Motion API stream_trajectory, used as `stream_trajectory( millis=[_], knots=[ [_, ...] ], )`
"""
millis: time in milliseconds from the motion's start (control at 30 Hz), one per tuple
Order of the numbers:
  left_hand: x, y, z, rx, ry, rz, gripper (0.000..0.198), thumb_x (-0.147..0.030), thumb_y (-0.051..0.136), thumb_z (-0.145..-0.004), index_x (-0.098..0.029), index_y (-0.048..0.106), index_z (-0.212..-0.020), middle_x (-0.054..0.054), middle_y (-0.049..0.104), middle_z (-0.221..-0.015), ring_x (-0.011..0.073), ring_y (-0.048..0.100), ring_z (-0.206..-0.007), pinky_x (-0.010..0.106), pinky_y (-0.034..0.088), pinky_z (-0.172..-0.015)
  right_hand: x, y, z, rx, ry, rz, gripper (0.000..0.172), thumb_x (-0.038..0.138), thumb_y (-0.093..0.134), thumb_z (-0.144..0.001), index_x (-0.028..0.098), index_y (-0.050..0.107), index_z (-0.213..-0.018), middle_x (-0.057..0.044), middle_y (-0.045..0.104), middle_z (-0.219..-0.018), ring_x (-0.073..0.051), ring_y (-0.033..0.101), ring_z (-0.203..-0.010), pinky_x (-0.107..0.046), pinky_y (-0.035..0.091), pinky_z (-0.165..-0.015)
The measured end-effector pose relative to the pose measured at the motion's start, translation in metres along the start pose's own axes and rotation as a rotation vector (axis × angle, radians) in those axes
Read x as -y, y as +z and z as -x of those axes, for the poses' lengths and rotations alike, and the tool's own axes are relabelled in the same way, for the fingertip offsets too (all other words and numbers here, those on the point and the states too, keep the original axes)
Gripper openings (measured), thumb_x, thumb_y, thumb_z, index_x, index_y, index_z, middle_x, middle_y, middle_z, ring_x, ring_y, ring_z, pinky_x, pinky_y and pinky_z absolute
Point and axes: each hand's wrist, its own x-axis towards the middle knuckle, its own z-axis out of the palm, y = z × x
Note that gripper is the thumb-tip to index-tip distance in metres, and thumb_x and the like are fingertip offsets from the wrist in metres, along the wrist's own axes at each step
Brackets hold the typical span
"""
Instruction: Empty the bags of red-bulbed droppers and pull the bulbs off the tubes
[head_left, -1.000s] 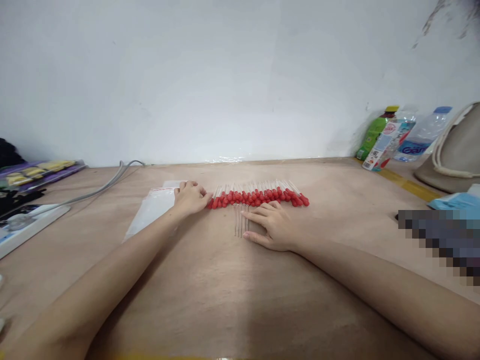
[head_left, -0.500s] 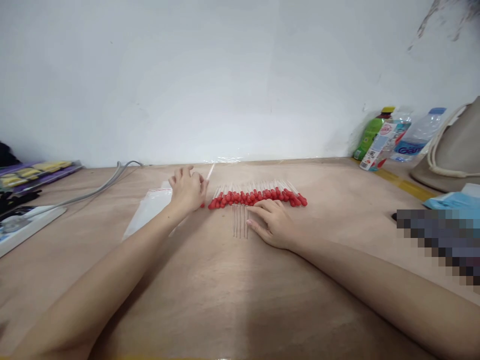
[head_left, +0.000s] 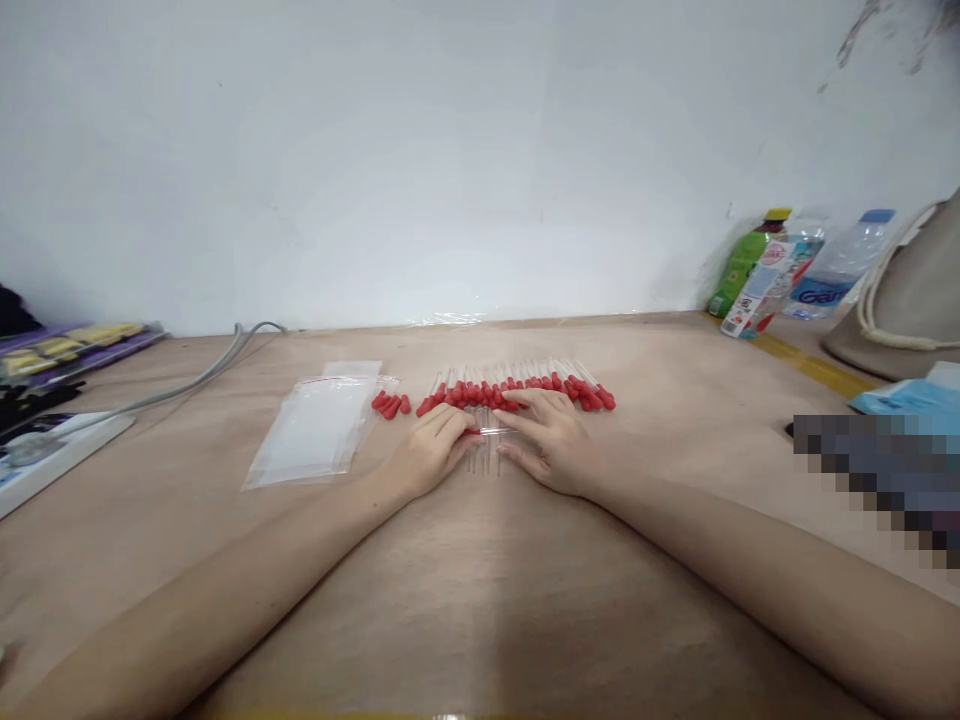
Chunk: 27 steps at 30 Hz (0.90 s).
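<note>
A dropper with a red rubber bulb and a clear tube (head_left: pixel 495 431) lies crosswise in the middle, its bulb pinched by my left hand (head_left: pixel 439 445). The tube points right, its end between the spread thumb and index finger of my right hand (head_left: pixel 551 440); whether they touch it I cannot tell. Beneath it, several thin clear tubes (head_left: pixel 484 465) lie side by side on the table. Just behind both hands runs a row of red-bulbed droppers (head_left: pixel 540 388), tubes toward the wall. Several loose red rubber bulbs (head_left: pixel 390 404) sit to the left of that row.
Clear plastic bags (head_left: pixel 315 430) lie left of the bulbs. A grey cable (head_left: pixel 202 375) runs to a white power strip (head_left: pixel 67 455) at far left. Bottles (head_left: pixel 742 265), a beige bag (head_left: pixel 915 290) and a blue packet (head_left: pixel 907 405) are on the right.
My left hand has come from the loose bulbs at the left to the middle, bringing a dropper now lying crosswise over the thin tubes. My right hand has barely moved.
</note>
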Motion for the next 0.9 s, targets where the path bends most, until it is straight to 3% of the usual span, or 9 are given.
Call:
stream_trajectory(
  millis=[133,300,500,900],
  knots=[
    [0.0008,0.0034,-0.0007,-0.019,-0.018,0.045,0.009,-0.023,0.052,-0.084,-0.015,0.053,-0.089,0.005,0.06,-0.079,0.0151,0.056,-0.077,0.028,0.048,-0.068,-0.0013,0.002,-0.001,0.014,-0.005,-0.027,0.021,0.03,0.049,-0.086,0.021,0.066,-0.093,-0.008,0.061,-0.102,-0.02,0.051,-0.097,-0.039,0.038,-0.083],
    [0.0007,0.0066,-0.0025,-0.038,0.037,0.054,0.014,-0.025,0.054,-0.083,-0.017,0.06,-0.093,0.008,0.063,-0.1,0.0194,0.056,-0.098,0.037,0.048,-0.085,-0.0026,0.0015,0.0004,0.014,-0.031,-0.073,0.019,0.027,0.049,-0.086,0.022,0.067,-0.088,-0.006,0.063,-0.097,-0.019,0.052,-0.094,-0.037,0.04,-0.082],
    [0.0007,0.009,-0.004,-0.066,0.083,0.08,0.014,-0.021,0.053,-0.083,-0.017,0.062,-0.094,0.007,0.066,-0.1,0.0199,0.056,-0.105,0.04,0.048,-0.089,-0.0039,0.0057,0.0003,0.086,-0.016,-0.119,0.029,0.036,0.052,-0.084,0.02,0.061,-0.107,-0.008,0.063,-0.107,-0.021,0.054,-0.104,-0.042,0.04,-0.09],
    [-0.005,0.0018,-0.0067,0.155,0.071,0.001,0.019,-0.023,0.045,-0.087,-0.018,0.063,-0.092,0.006,0.062,-0.113,0.0208,0.047,-0.118,0.044,0.033,-0.102,-0.0021,0.0045,0.0004,0.093,-0.149,-0.212,0.021,0.021,0.044,-0.087,0.017,0.062,-0.097,-0.009,0.065,-0.106,-0.017,0.058,-0.103,-0.039,0.043,-0.095]
  ],
)
